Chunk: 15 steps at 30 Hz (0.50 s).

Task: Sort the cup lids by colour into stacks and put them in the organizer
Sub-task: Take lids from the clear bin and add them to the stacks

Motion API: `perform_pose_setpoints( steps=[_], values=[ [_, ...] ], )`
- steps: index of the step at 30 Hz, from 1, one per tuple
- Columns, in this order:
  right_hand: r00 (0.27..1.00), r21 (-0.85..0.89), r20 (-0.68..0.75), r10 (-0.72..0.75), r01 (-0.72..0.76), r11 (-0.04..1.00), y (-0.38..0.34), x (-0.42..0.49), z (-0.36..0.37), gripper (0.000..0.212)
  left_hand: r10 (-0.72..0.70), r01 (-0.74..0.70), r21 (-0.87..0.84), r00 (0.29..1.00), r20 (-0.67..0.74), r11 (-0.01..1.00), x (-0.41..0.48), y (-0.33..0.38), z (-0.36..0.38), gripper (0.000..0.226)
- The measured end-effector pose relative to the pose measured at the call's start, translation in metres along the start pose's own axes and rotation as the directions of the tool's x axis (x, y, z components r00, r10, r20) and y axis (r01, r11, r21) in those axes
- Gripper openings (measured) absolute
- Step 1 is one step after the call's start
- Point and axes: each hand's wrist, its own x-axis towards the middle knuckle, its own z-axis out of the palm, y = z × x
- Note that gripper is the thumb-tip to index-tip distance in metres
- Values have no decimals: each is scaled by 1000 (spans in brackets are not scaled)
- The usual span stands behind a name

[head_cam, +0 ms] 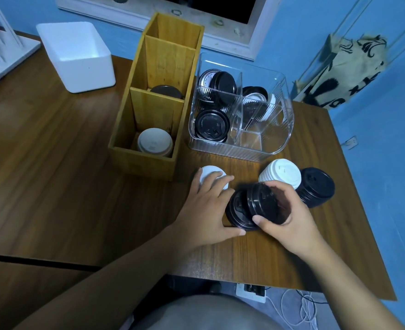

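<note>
Dark wood-grain table [53,163] carries everything in front of you. Your right hand [287,215] is curled round a short stack of black lids [256,206], thumb clamped on the near rim and fingers wrapped over the far side, holding the stack tipped on its side just above the tabletop. Your left hand [206,206] lies at nine o'clock of that stack, fingers straight and slightly apart, resting on a single white lid [211,170], while the thumb reaches out to touch the stack's lower edge. At one o'clock of your right hand a white stack [281,172] stands upright, and just beside it at three o'clock stands another black stack [317,186]. The wooden organizer [144,160] sits at eleven o'clock of your hands: white lids [155,141] fill its nearest compartment and dark lids [167,91] lie in the middle one. A clear bin [263,148] at twelve o'clock holds loose black lids [211,125], some flat, some leaning, with one white-edged lid [269,106] on the right side. Raised lettering rings the lids there, too small to read. A white box [77,55] stands at ten o'clock, and a cloth bag [344,70] with black brush marks hangs at two o'clock, its writing illegible.
</note>
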Motion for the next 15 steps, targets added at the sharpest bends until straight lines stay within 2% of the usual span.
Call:
perform_pose_setpoints(
  steps=[4,8,15],
  values=[
    [998,13,-53,31,-30,999,5,-6,-7,69,-8,8,5,1000,19,1000,0,0,0,85],
    [1000,-72,-2,22,-22,997,5,-6,-7,73,-12,11,14,1000,23,1000,1,0,0,85],
    [991,-299,115,-63,95,949,-3,3,4,79,-4,4,-21,1000,-3,1000,0,0,2,85]
  ],
)
